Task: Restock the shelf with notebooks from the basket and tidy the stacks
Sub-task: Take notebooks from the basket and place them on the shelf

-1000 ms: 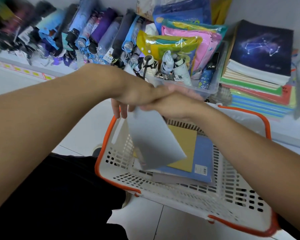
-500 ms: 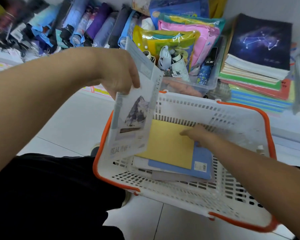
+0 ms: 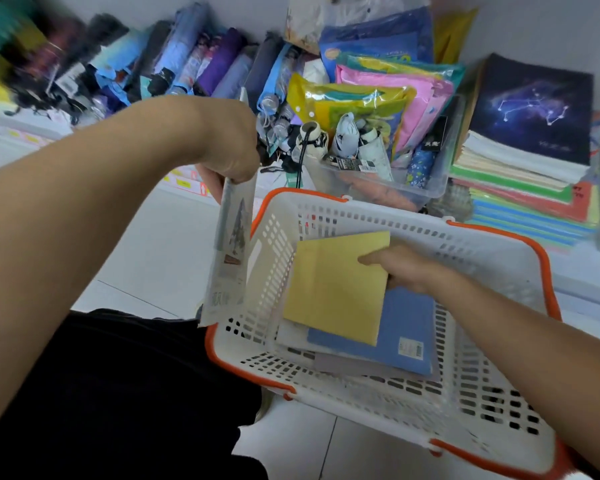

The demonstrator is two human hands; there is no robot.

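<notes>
My right hand (image 3: 400,268) reaches inside the white basket (image 3: 465,403) and pinches the yellow notebook (image 3: 333,289), tilted above a blue notebook (image 3: 407,327). My left hand (image 3: 227,147) grips a pale grey notebook (image 3: 229,251) just outside the basket's left wall. Farther, the notebook stack (image 3: 520,161) lies on the shelf (image 3: 589,271).

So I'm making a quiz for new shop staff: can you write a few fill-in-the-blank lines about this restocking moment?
1. The right hand grips a ____ notebook inside the basket.
2. The left hand holds a grey notebook ____ the basket.
3. The basket's rim is ____.
4. Directly under the notebook from line 1 lies a ____ notebook.

Missing words: yellow; outside; orange; blue
</notes>
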